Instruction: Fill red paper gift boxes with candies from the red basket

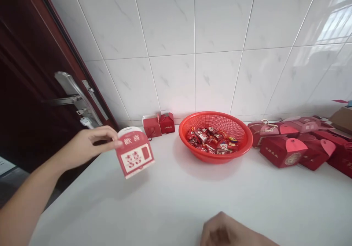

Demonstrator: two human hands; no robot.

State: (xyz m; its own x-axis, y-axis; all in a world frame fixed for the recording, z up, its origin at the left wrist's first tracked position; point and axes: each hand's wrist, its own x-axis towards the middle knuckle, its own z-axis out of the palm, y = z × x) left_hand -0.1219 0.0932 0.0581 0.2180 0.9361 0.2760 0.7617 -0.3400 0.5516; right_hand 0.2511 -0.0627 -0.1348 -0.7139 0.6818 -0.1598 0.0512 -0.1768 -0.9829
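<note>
My left hand (95, 145) pinches the rounded top edge of a red and white paper candy box (135, 155) between thumb and fingers. The box is tilted and held just above the white table, its printed front facing me. At the bottom edge of the view, my right hand (220, 231) is curled into a loose fist over the table, slightly blurred and partly cut off. No object shows in its fingers. Beyond both hands stands a red plastic basket (216, 158) with many wrapped candies (211, 140) inside.
Two small red boxes (153, 126) stand against the tiled wall (173, 84). On the right, several red gift boxes (283, 150) are grouped, with a brown cardboard box (342, 119) behind. A dark door with a metal handle (77, 97) is at the left.
</note>
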